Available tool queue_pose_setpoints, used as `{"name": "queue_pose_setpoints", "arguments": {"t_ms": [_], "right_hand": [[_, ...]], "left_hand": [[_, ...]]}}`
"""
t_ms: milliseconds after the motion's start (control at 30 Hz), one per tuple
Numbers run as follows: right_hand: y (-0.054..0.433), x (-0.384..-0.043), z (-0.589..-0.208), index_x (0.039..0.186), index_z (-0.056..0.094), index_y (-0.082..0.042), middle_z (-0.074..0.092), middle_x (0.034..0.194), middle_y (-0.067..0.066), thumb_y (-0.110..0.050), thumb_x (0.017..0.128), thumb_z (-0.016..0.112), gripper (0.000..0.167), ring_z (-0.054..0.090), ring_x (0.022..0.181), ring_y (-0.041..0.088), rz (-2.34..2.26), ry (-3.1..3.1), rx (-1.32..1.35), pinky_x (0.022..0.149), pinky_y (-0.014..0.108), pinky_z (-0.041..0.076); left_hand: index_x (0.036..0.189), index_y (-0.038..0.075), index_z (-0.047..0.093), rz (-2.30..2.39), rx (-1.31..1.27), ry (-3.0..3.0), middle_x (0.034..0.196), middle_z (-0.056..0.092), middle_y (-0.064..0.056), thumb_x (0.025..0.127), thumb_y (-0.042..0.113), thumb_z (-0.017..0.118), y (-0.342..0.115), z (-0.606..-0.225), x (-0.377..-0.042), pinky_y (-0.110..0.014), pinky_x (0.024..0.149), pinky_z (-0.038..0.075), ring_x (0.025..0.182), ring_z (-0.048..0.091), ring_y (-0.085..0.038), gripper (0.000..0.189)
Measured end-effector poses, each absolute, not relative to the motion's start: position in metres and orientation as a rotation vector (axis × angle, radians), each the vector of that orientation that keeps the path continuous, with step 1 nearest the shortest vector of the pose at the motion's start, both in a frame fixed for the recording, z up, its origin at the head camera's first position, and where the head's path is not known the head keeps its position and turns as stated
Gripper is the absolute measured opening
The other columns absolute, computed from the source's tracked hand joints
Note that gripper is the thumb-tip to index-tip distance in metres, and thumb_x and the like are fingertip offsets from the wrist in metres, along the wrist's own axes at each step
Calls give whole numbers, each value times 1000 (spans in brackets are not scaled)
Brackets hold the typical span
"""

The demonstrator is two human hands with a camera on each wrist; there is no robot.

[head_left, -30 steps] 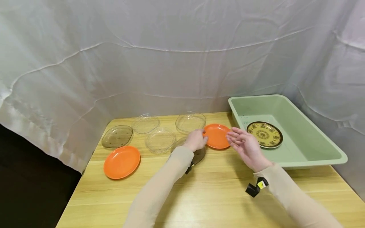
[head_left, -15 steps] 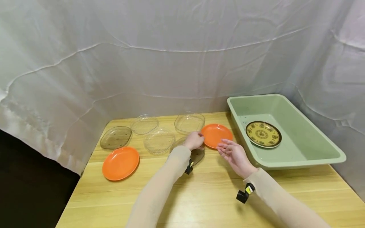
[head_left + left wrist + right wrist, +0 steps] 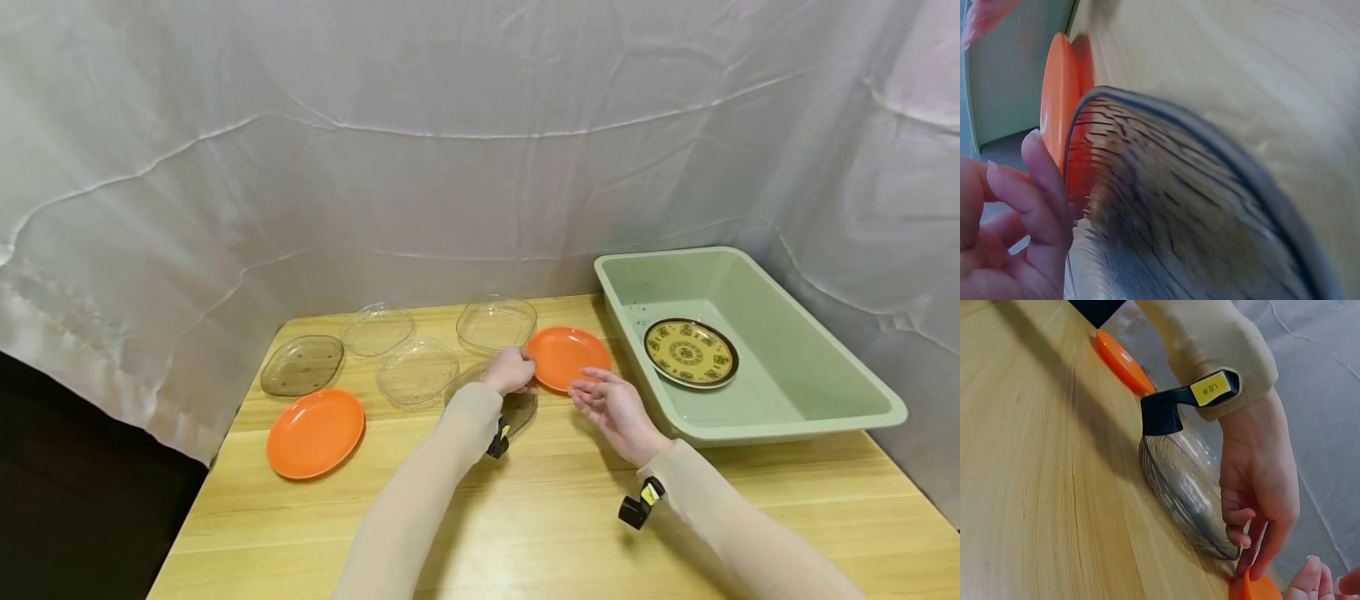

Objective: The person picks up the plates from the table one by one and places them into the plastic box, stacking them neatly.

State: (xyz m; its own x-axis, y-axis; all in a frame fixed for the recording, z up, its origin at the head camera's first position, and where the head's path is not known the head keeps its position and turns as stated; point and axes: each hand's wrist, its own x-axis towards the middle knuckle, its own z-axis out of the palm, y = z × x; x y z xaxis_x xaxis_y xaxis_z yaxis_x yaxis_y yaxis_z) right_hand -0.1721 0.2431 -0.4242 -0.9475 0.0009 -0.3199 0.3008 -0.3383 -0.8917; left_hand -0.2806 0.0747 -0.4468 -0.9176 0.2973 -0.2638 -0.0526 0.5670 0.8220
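An orange plate (image 3: 562, 358) lies on the wooden table just left of the green basin. My left hand (image 3: 512, 371) pinches its left rim between thumb and fingers, seen best in the right wrist view at the orange plate (image 3: 1263, 590). Under that wrist sits a smoky translucent plate (image 3: 521, 410); its ribbed surface fills much of the left wrist view. My right hand (image 3: 617, 412), palm turned inward with fingers loosely bent, is at the orange plate's front right edge. Whether its fingertips touch the rim I cannot tell.
A green basin (image 3: 787, 432) on the right holds a brown-rimmed patterned yellow plate (image 3: 690, 354). Left of my hands are clear dishes (image 3: 417, 372), another smoky plate (image 3: 303, 365) and a second orange plate (image 3: 315, 433). A grey curtain (image 3: 450, 192) hangs behind the table.
My right hand has moved left and toward me from beside the basin to the orange plate's front right edge. My left hand has stayed at the plate's left rim.
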Motion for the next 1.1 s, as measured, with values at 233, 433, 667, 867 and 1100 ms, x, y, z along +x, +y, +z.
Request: {"name": "queue_pose_setpoints", "arguments": {"t_ms": [233, 433, 667, 867, 1100], "right_hand": [[246, -175, -427, 146, 33, 3, 65, 100, -1, 5, 99, 32, 48, 65, 94, 9, -2396, 1707, 421, 87, 18, 56], [247, -178, -430, 146, 33, 3, 66, 98, -2, 5, 98, 32, 48, 66, 93, 9, -2401, 1703, 438, 86, 18, 56], [248, -178, -432, 148, 31, 3, 65, 105, 1, 5, 98, 33, 51, 65, 93, 9, -2394, 1715, 469, 88, 18, 56], [247, -178, -433, 148, 31, 3, 61, 113, 6, 5, 99, 32, 50, 64, 93, 10, -2394, 1717, 487, 88, 18, 56], [248, -179, -434, 148, 31, 3, 60, 113, 6, 4, 100, 32, 49, 64, 93, 10, -2403, 1720, 498, 88, 17, 56]], "left_hand": [[106, 1, 74, 1301, 231, 2633, 93, 76, -11, 96, 13, 63, 76, -444, -278, -18, 53, 56, 61, 72, -13, 20], [96, 11, 79, 1208, 219, 2878, 91, 77, -4, 90, 22, 74, 76, -444, -278, -25, 73, 55, 78, 68, -15, 14], [94, 11, 78, 1216, 208, 2980, 92, 77, -4, 87, 13, 72, 77, -448, -279, -29, 77, 56, 86, 70, -22, 10], [95, 6, 76, 1320, 251, 2929, 89, 75, -8, 86, 3, 65, 77, -450, -279, -22, 68, 51, 79, 66, -19, 16], [103, 9, 75, 1321, 253, 2871, 99, 75, -9, 89, 2, 59, 79, -454, -281, -24, 73, 52, 85, 66, -18, 22]]}}
